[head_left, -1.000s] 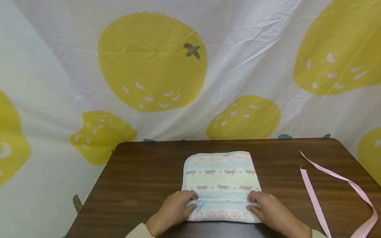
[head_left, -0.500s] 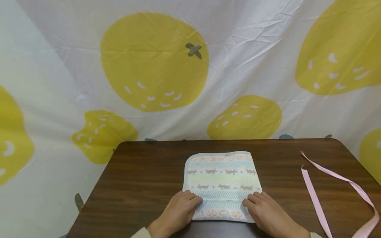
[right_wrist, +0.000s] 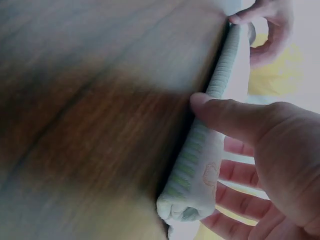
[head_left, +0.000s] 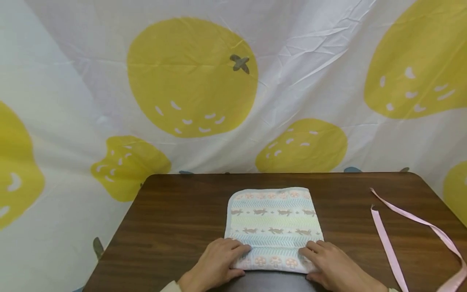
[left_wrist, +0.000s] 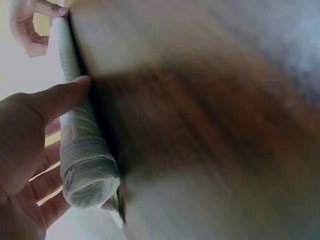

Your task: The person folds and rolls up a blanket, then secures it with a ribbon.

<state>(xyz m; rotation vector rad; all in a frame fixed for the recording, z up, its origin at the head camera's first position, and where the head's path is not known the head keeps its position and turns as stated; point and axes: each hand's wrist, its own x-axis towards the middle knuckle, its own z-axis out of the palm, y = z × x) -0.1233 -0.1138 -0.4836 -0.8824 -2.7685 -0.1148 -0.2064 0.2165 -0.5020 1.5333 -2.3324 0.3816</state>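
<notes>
A patterned towel (head_left: pixel 275 221) with pastel stripes, brown animal figures and orange flowers lies on the table in the head view. Its near end is turned into a roll, whose spiralled left end (left_wrist: pixel 92 182) shows in the left wrist view and right end (right_wrist: pixel 187 210) in the right wrist view. My left hand (head_left: pixel 216 261) grips the roll at its left side, thumb on the near face and fingers over the top. At the other side my right hand (head_left: pixel 336 263) holds it the same way. The towel's far part lies flat.
Two pink ribbon lengths, a straight one (head_left: pixel 388 247) and a curving one (head_left: pixel 419 221), lie to the right on the dark wooden table (head_left: pixel 175 219). Behind the table's far edge hangs a white curtain (head_left: pixel 299 56) with yellow fruit prints.
Both hands have shifted their fingers on the roll: the thumbs were tucked out of sight half a second ago and now show at its near edge. The ribbons stay put.
</notes>
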